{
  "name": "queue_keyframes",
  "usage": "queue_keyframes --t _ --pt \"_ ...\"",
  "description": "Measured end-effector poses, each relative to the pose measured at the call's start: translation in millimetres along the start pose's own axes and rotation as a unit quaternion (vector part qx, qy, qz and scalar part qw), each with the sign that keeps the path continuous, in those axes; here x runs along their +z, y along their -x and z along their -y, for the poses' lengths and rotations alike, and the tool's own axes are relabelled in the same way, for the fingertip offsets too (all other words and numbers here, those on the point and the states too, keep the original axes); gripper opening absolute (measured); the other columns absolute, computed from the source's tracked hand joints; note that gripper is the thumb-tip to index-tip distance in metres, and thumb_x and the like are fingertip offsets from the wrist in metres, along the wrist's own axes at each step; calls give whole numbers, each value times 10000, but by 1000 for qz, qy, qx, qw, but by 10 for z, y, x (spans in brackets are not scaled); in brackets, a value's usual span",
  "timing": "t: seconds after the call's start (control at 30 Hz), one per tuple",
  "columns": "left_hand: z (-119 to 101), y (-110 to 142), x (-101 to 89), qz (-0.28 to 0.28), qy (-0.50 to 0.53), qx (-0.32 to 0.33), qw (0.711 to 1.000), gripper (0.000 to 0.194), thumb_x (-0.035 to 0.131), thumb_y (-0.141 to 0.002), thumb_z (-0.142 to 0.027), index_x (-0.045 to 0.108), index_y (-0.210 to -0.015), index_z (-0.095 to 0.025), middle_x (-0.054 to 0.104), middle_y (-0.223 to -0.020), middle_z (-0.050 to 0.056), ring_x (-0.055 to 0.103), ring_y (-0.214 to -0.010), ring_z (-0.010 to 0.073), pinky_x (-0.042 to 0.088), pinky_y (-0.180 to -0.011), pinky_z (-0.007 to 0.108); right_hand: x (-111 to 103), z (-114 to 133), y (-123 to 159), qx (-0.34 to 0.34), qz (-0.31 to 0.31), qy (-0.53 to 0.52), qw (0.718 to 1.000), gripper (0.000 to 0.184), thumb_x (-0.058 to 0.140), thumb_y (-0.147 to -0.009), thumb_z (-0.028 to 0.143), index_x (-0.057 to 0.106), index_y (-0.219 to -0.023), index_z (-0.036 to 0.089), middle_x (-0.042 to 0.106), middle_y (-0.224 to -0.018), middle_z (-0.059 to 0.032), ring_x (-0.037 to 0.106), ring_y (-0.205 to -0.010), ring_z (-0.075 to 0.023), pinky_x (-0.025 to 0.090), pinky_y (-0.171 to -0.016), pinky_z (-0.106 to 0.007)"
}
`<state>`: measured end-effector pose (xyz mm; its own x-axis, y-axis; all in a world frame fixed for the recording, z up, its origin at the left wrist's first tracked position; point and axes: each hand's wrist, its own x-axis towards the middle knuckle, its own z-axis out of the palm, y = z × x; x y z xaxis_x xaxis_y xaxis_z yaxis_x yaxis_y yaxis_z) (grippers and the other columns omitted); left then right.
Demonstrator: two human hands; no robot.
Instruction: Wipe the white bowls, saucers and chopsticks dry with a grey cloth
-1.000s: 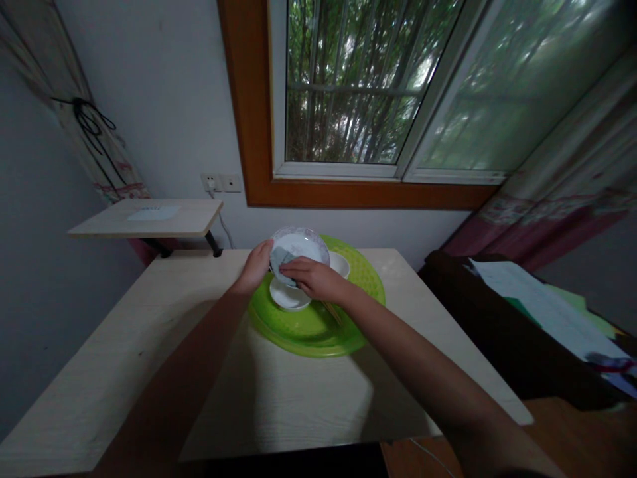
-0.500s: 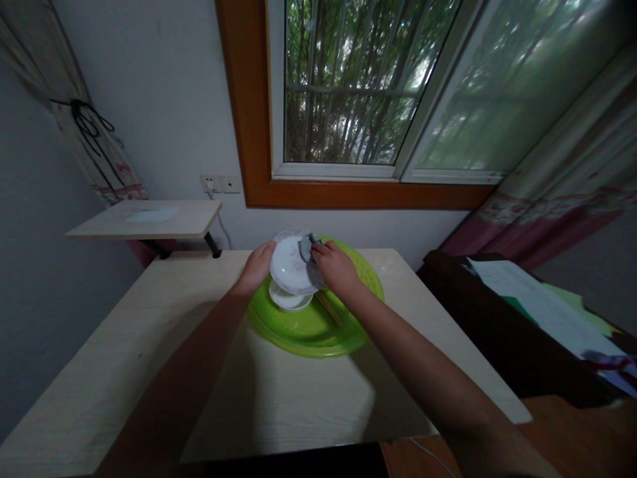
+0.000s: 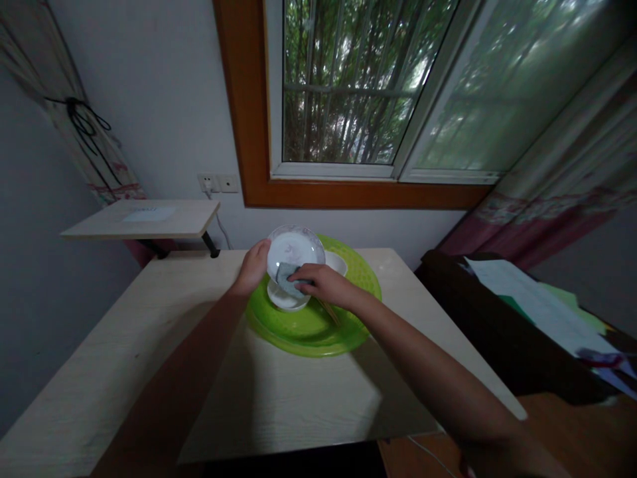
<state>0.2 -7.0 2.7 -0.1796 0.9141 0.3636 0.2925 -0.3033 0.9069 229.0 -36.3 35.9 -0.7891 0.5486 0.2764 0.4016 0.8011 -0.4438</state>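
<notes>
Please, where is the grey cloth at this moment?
In the head view, the grey cloth is in the right hand, against the near part of the patterned plate, whose left edge the left hand holds.

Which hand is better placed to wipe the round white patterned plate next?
Right, probably: the right hand holds the crumpled grey cloth against the plate, while the left hand grips its left edge.

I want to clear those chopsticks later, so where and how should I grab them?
I'd pinch the chopsticks near their exposed ends, coming from the near side. They're slim and slant toward you over the green tray, while their far ends are hidden behind your right hand.
</notes>
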Motion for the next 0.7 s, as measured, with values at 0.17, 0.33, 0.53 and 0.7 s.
queue_keyframes --t 0.17,0.33,0.53,0.7 --pt "-52 33 8 18 -16 12 1000 439 415 -976 -484 691 -1032 -149 729 -1145 126 648 -1082 248 460 -1021 363 -25 -170 19 3 42 84 996 206 641 -906 117 784 -1044 172 734 -1032 -93 678 -931 -193 498 -891 -294" --pt "-124 49 12 40 -24 17 999 448 409 -978 -489 693 -1002 -143 733 -1118 130 649 -1074 246 460 -1021 355 -188 -196 58 93 23 292 952 201 586 -954 168 767 -1041 167 698 -1062 -111 629 -980 -234 480 -864 -312" --pt "-116 58 12 41 -22 16 999 458 410 -982 -501 695 -1017 -144 732 -1125 128 648 -1080 245 458 -1019 350 -220 -114 58 132 -21 384 914 256 491 -978 135 731 -1069 127 654 -1164 -171 548 -1108 -292 467 -938 -371" --pt "-61 60 10 25 -34 38 998 431 388 -994 -486 668 -1031 -161 710 -1141 121 630 -1095 232 440 -1029 340 -109 -79 62 139 17 329 934 225 545 -961 175 760 -1009 132 681 -1047 -145 594 -1009 -265 458 -929 -359"
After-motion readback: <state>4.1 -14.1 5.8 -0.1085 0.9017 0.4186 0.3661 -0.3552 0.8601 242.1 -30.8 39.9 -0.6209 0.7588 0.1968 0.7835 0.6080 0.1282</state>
